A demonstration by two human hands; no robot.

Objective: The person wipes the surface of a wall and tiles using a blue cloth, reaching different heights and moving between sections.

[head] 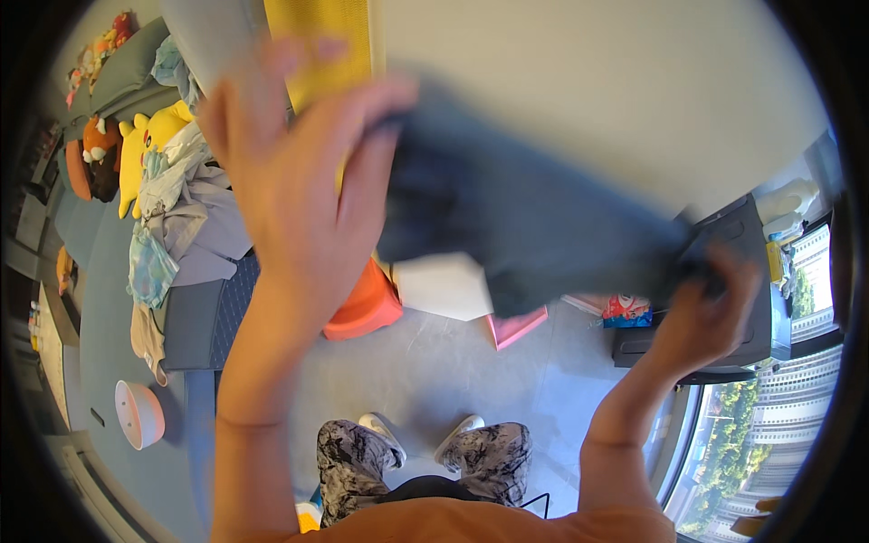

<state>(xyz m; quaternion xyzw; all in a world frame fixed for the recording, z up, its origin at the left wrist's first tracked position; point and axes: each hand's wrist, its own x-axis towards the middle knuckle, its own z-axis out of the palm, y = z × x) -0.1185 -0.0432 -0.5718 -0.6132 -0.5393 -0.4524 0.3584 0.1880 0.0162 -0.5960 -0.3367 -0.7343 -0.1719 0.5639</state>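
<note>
A dark blue-grey cloth garment (pixel 536 203), blurred, is stretched in the air between my two hands. Its left end is pinched between the thumb and a finger of my left hand (pixel 305 163), whose other fingers are spread. On the right, my right hand (pixel 713 312) grips the bunched edge of the same cloth. Which kind of garment it is, I cannot tell. Behind it the white sheet-like surface (pixel 448 285) is partly hidden.
Loose clothes (pixel 197 210) lie beside a yellow plush toy (pixel 136 159) on the blue-grey sofa (pixel 122 332), with a white and pink bowl (pixel 139 414) nearer. An orange plastic object (pixel 366 309) and a pink frame (pixel 519 329) are on the floor. A dark cabinet (pixel 747 285) stands right.
</note>
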